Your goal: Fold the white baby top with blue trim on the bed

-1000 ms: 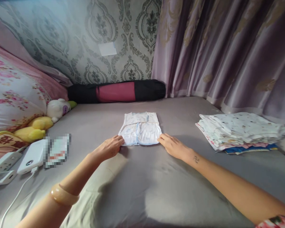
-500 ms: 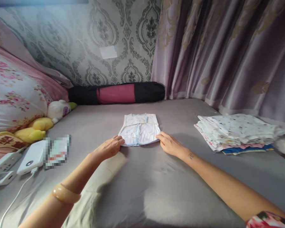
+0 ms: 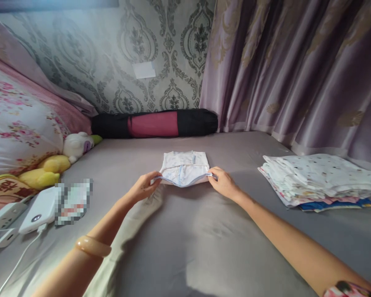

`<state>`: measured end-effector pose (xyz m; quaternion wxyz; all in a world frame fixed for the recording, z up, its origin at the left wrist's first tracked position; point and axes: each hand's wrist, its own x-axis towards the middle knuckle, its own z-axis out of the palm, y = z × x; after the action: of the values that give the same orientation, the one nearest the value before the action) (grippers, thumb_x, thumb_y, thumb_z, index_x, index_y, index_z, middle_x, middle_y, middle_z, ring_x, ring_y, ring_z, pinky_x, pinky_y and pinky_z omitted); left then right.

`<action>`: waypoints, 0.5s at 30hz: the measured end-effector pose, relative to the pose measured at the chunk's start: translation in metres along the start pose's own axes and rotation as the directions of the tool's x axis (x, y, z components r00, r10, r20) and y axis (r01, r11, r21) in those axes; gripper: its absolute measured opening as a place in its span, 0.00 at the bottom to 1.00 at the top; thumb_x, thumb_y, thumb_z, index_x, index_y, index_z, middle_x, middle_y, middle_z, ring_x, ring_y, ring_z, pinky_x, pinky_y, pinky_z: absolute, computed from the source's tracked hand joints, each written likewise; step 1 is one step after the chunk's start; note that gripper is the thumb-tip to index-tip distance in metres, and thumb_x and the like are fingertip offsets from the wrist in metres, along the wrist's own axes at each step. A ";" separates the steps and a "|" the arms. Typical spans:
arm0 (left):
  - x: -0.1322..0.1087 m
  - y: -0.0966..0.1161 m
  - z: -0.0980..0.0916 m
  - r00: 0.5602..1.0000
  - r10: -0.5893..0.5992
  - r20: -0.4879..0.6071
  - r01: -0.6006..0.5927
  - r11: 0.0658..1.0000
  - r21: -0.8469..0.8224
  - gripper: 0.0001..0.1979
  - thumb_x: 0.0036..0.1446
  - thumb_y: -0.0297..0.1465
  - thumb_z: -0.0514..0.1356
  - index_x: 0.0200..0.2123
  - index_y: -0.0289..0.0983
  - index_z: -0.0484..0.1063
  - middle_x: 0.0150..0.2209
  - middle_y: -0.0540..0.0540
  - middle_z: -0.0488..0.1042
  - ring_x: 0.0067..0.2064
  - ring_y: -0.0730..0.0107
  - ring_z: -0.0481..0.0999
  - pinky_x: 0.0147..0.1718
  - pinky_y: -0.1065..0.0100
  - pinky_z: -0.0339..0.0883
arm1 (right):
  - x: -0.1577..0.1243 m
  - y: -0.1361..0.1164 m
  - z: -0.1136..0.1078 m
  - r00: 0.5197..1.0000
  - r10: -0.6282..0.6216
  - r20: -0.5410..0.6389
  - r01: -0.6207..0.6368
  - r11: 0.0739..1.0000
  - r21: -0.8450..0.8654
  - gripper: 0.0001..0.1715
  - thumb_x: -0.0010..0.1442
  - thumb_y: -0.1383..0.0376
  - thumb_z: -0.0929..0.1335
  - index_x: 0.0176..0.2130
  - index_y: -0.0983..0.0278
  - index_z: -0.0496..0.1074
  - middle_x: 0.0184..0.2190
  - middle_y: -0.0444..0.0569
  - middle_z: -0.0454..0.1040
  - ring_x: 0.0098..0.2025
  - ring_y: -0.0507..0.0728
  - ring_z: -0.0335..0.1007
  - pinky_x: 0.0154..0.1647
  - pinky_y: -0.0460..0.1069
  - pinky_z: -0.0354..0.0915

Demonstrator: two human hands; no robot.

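Observation:
A small white garment with pale blue trim (image 3: 184, 165) lies folded on the grey bed sheet, in the middle of the head view. My left hand (image 3: 146, 185) pinches its near left corner, and my right hand (image 3: 224, 182) pinches the near right corner. Between the two hands the near edge is lifted at both corners and sags in the middle, close to the sheet. The far part of the garment rests flat.
A stack of folded cloths (image 3: 321, 177) is at the right. A black and red roll (image 3: 154, 123) lies along the wall. At the left are plush toys (image 3: 54, 164), a white power bank (image 3: 38, 209) with a cable, and a power strip (image 3: 4, 215).
Both hands have raised the garment's near corners off the sheet and moved them slightly away from me. The view has shifted a little.

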<state>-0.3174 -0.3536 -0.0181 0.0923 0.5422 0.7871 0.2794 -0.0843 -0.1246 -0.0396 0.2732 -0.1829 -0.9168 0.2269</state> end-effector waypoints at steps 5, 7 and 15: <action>0.032 -0.003 0.009 0.963 -0.141 -0.230 0.119 0.987 -0.106 0.13 0.58 0.36 0.50 0.40 0.38 0.71 0.29 0.51 0.72 0.30 0.72 0.70 0.32 0.72 0.64 | 0.027 0.005 0.010 0.976 0.194 -0.096 -0.192 0.981 0.027 0.11 0.61 0.66 0.61 0.39 0.64 0.72 0.27 0.46 0.72 0.29 0.55 0.67 0.33 0.46 0.61; 0.045 -0.004 0.014 0.938 -0.187 -0.290 0.162 0.981 -0.108 0.13 0.57 0.34 0.50 0.41 0.38 0.71 0.30 0.50 0.73 0.31 0.71 0.71 0.32 0.71 0.64 | 0.038 0.008 0.016 0.969 0.204 -0.139 -0.201 0.979 0.040 0.12 0.61 0.66 0.60 0.41 0.64 0.71 0.29 0.47 0.72 0.30 0.56 0.68 0.33 0.46 0.61; 0.108 -0.014 0.029 0.878 -0.226 -0.422 0.214 0.974 -0.076 0.15 0.58 0.28 0.47 0.45 0.38 0.69 0.38 0.44 0.75 0.42 0.64 0.73 0.44 0.64 0.66 | 0.089 0.026 0.035 0.940 0.301 -0.164 -0.320 0.941 -0.111 0.17 0.65 0.69 0.58 0.52 0.63 0.65 0.45 0.54 0.73 0.45 0.61 0.69 0.42 0.49 0.63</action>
<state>-0.3587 -0.2498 -0.0324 -0.0445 0.3733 0.8407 0.3897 -0.1689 -0.0730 -0.0417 0.2865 -0.3597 -0.8674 0.1903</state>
